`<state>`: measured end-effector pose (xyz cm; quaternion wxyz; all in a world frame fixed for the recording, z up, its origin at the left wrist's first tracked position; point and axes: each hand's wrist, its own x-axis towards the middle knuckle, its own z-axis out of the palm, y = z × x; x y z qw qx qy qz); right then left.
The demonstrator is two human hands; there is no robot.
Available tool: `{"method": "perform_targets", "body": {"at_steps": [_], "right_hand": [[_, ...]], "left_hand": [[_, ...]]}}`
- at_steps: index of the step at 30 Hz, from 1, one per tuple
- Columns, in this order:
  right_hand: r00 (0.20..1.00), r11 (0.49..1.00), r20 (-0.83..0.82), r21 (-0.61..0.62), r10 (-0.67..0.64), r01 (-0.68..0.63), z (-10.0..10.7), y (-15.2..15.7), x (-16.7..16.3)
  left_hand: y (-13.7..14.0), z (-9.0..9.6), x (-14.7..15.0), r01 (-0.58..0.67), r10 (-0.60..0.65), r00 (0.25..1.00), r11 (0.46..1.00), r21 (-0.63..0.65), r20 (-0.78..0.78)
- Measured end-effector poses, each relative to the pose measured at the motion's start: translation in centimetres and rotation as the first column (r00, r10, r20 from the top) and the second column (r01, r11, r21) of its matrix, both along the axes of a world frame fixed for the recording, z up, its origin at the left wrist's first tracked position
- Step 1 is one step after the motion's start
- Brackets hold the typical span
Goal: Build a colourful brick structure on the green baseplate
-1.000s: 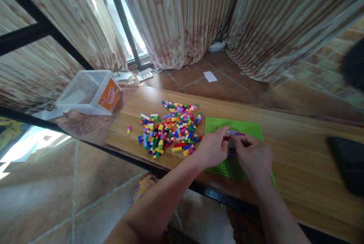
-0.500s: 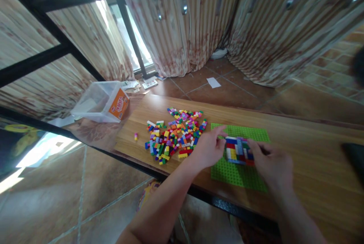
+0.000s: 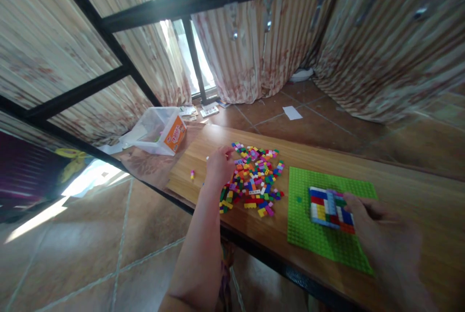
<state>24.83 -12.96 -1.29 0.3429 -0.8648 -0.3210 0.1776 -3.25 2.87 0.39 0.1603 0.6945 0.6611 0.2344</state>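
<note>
Green board (image 3: 298,227): brick block (image 3: 322,211) over its right half
Right hand (image 3: 387,234): apparently pinching the block's right edge, holding it alone now
Left hand (image 3: 220,170): has left the block for the loose bricks (image 3: 257,171); grip unclear
Plastic bin (image 3: 154,148): blurred pinkish bit inside
</note>
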Motion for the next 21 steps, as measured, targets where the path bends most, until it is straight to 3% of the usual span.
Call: {"method": "perform_targets", "body": {"at_steps": [5, 7, 12, 21], "right_hand": [[0.999, 0.999, 0.043, -0.039, 0.017, -0.016, -0.5, 0.2, 0.0], [0.997, 0.995, 0.069, -0.09, 0.04, -0.034, -0.7, 0.3, 0.0], [0.99, 0.986, 0.098, -0.141, 0.099, -0.085, -0.8, 0.4, -0.1], [0.99, 0.988, 0.119, -0.143, 0.08, -0.063, -1.1, 0.6, 0.1]], "left_hand": [[1.1, -0.3, -4.6, -0.214, 0.205, 0.97, 0.975, -0.059, -0.13], [1.3, -0.5, -6.1, -0.243, 0.218, 0.955, 0.964, -0.108, -0.201], [2.0, -1.3, -7.4, -0.171, 0.122, 0.961, 0.967, -0.19, -0.247], [2.5, -1.2, -5.5, -0.081, 0.027, 0.977, 0.965, -0.249, -0.213]]}}
